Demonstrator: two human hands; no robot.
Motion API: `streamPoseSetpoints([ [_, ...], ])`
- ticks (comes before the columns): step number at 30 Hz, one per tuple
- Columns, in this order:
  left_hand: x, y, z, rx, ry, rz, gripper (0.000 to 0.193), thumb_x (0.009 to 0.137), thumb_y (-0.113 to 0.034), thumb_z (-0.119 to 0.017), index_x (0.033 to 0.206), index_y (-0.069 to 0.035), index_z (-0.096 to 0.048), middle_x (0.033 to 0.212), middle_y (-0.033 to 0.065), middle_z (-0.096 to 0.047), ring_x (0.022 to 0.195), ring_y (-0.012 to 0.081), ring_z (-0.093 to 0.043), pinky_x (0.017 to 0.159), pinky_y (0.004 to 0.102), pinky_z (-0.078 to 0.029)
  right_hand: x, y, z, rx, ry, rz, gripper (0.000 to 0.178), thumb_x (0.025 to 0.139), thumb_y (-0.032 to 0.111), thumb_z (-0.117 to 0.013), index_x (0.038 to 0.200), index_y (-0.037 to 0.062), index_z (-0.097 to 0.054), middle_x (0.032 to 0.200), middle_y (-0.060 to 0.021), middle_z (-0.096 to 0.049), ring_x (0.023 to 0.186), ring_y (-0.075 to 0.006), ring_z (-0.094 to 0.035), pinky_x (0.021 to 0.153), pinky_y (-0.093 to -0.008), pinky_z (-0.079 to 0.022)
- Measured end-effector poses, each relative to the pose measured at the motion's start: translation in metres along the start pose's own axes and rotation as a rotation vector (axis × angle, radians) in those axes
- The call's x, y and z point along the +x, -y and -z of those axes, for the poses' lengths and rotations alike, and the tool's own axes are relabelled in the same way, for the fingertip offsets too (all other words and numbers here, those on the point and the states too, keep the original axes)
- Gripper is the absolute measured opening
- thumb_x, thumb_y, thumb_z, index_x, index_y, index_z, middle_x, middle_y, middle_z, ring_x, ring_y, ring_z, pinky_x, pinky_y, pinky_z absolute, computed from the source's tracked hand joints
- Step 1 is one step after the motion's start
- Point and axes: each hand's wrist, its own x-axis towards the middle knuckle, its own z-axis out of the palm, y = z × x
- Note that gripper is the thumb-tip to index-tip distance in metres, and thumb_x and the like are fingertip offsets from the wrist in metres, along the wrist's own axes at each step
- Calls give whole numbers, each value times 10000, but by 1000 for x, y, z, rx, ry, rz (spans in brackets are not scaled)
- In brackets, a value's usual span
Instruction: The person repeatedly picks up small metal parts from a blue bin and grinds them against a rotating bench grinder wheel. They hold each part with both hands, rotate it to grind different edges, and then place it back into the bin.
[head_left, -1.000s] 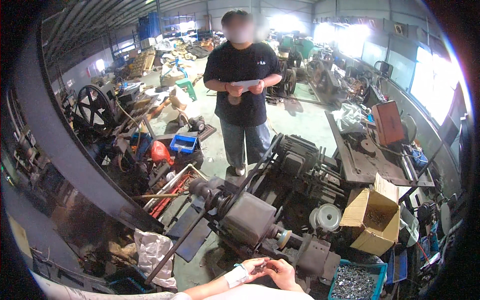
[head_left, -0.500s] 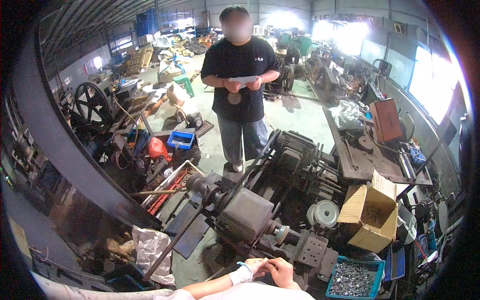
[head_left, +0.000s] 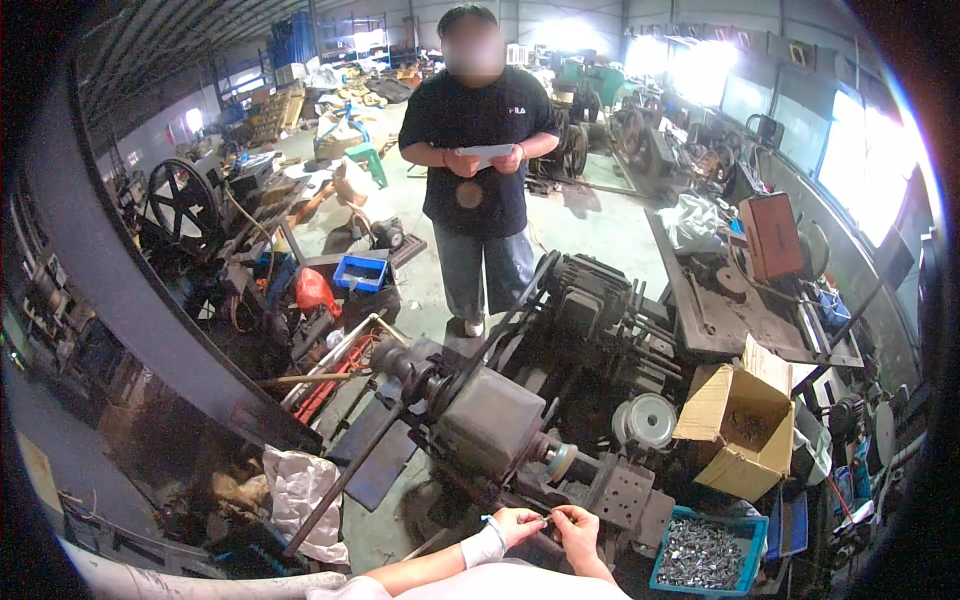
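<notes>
Cluttered workshop floor (head_left: 590, 225) — pale and smooth where it shows — runs back toward bright windows, with machinery and heaps of material on either side. At the lower edge, the person's two hands meet in front of a dark machine (head_left: 490, 425) with a boxy grey housing. Fingertips of the left hand (head_left: 516, 527) and the right hand (head_left: 578, 535) come together, pinching a small piece (head_left: 546, 521) between them; its exact shape is too small to tell. It sits just short of a block with holes (head_left: 618, 492) on the machine's near end. To the right of the hands stands a teal crate (head_left: 762, 545) full of small metal parts (head_left: 705, 556), and beyond it an open cardboard box (head_left: 702, 405) with more small bits inside. A pale round wheel (head_left: 648, 420) lies left of that box. Farther off, a counter (head_left: 715, 320) carries a reddish-brown case (head_left: 770, 237). Across the machine, another person (head_left: 475, 200) in a dark T-shirt stands holding a white sheet (head_left: 487, 153) — both hands on it.
</notes>
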Motion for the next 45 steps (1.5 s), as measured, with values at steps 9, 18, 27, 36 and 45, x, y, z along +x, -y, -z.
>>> streamPoseSetpoints([
  [9, 0, -7, -5, 45, -49, -112, 217, 783, -220, -607, 854, -16, -619, 632, -26, -573, 557, 40, -485, 518, 202, -400, 0, 1, 0, 22, -35, -31, 108, 780, 51, -572, 831, -42, -592, 610, -32, -548, 417, -70, -459, 377, -192, -353],
  [18, 0, -6, -7, 48, -71, -186, 202, 791, -221, -597, 830, -25, -620, 620, -13, -569, 558, 47, -475, 508, 216, -403, 0, -2, 0, 105, -65, -96, 122, 746, 74, -609, 807, -32, -604, 618, -38, -565, 423, -63, -451, 376, -197, -347],
  [27, 25, -5, -14, 194, -200, -198, 157, 767, -188, -581, 714, -41, -598, 561, 0, -547, 514, 59, -469, 483, 240, -403, 27, -14, 2, -24, -85, -37, 167, 757, 125, -582, 809, -29, -619, 581, -28, -559, 434, -57, -463, 404, -212, -359],
  [36, 67, 7, -19, -93, -132, -32, 191, 806, -181, -559, 659, -60, -541, 524, -24, -483, 399, 55, -383, 364, 212, -284, 70, -27, 6, -124, -243, -85, 184, 707, 112, -613, 775, -59, -621, 578, -89, -585, 446, -111, -530, 432, -251, -412],
  [45, 78, -5, -19, -247, -193, 62, 202, 802, -163, -550, 635, -63, -497, 522, -10, -467, 389, 72, -390, 354, 208, -281, 88, -25, -3, -149, -305, -46, 115, 726, 58, -605, 746, -55, -614, 560, -51, -562, 429, -77, -489, 390, -210, -374],
])
